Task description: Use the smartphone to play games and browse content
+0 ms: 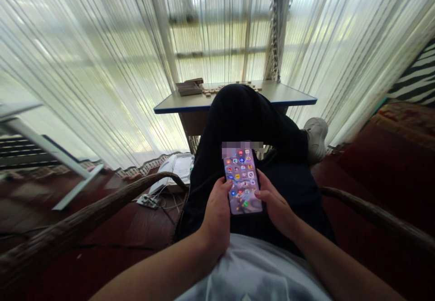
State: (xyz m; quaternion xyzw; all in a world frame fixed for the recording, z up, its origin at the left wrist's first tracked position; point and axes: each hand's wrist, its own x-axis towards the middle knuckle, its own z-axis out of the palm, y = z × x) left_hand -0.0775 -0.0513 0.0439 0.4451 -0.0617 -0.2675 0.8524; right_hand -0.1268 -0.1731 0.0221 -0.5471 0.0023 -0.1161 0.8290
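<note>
I sit in a chair with one leg crossed over the other, in dark trousers and a white shoe [316, 138]. A smartphone [242, 179] with a lit screen full of app icons rests above my lap, held by both hands. My left hand [217, 215] grips its left edge, thumb lying on the screen. My right hand [276, 206] wraps around the right edge, thumb touching the screen's lower right side.
A low table [292, 93] with a blue edge stands ahead, bearing small wooden tiles [210, 92] and a dark box [188, 87]. Curved wooden armrests [102, 212] flank me. Papers and cables [170, 179] lie on the red floor. Sheer curtains cover the windows.
</note>
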